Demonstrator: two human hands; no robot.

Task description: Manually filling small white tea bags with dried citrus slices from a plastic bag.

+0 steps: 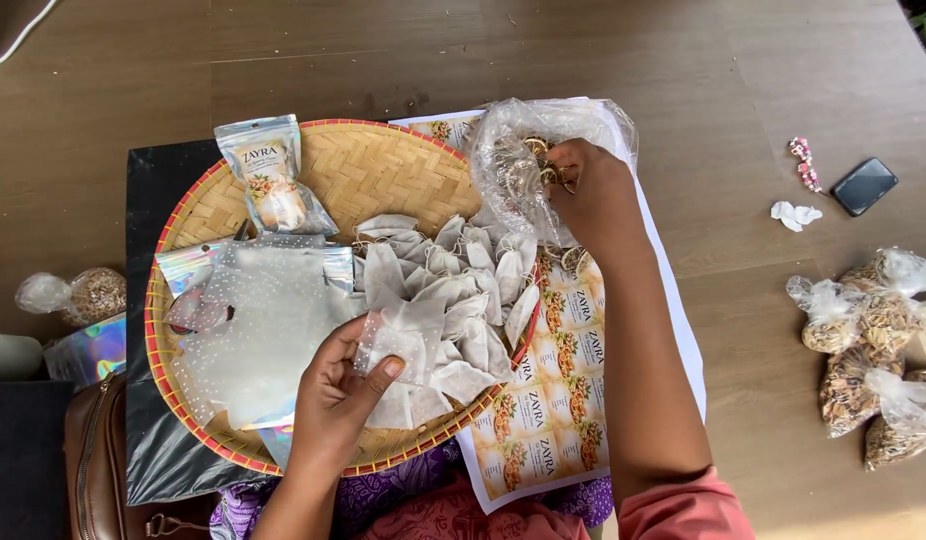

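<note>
My left hand (338, 400) pinches a small white mesh bag (395, 338) over the near part of a round woven tray (383, 165). More empty white mesh bags (463, 270) lie piled in the tray's right half. My right hand (595, 195) reaches into a clear plastic bag (508, 160) of dried slices at the tray's far right rim, fingers closed on some of its contents. A frosted dotted pouch (258, 330) lies flat in the tray's left half, and a printed pouch (270, 175) lies at the far left.
A sheet of printed labels (558, 400) lies under my right forearm. Several clear bags of dried goods (868, 350) sit at the right, with a phone (863, 186) and small trinkets behind them. A brown bag (93, 460) and holographic pouch (93, 350) sit at the left.
</note>
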